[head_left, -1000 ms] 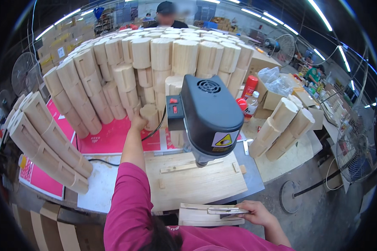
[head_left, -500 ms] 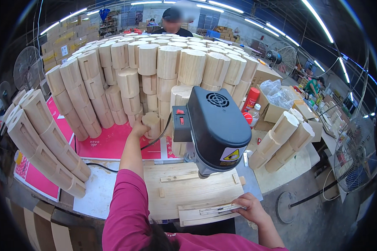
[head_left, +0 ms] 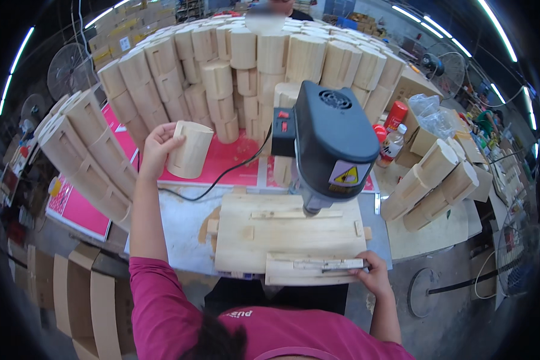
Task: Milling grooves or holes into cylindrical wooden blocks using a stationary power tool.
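Pale wooden cylinder pinched in left hand, left of frame centre.
Pale, smooth wooden cylinder (head_left: 192,153) sits right of left hand (head_left: 169,145), thumb and fingers pinching its left side; long axis near upright, top leaning right. Left hand nearer; right hand (head_left: 372,273), lower right, pinches right end of flat pale wooden board with narrow strip (head_left: 282,277). Black boxy machine head (head_left: 339,135) right of cylinder; stacked pale wooden cylinders (head_left: 306,60) behind, upper centre.
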The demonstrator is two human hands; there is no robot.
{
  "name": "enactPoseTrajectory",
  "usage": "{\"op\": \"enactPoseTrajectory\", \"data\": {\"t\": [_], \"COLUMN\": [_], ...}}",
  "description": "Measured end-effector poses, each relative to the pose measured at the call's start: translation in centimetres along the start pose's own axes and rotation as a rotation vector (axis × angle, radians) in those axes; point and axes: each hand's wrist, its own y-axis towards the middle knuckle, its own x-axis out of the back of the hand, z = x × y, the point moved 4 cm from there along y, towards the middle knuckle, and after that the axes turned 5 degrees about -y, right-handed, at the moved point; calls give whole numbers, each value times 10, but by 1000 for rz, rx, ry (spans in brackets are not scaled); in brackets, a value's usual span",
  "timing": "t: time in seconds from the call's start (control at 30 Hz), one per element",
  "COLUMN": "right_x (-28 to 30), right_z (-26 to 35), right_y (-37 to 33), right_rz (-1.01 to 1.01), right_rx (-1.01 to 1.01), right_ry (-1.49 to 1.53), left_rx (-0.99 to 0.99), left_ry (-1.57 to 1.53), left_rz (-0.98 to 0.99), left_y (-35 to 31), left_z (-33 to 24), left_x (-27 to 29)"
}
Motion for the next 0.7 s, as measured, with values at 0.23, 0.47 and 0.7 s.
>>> {"op": "enactPoseTrajectory", "data": {"t": [0.23,0.47,0.7], "right_x": [-21,-29,-27], "right_z": [9,9,3], "right_y": [27,41,36], "right_rz": [57,116,160], "right_rx": [61,143,96], "right_ry": [156,246,317], "left_rx": [319,430,538], "left_ry": [167,525,551], "left_rz": [430,871,1030], "left_y": [-90,-125,-140], "left_z": [-18,43,65], "left_x": [-74,-138,-155]}}
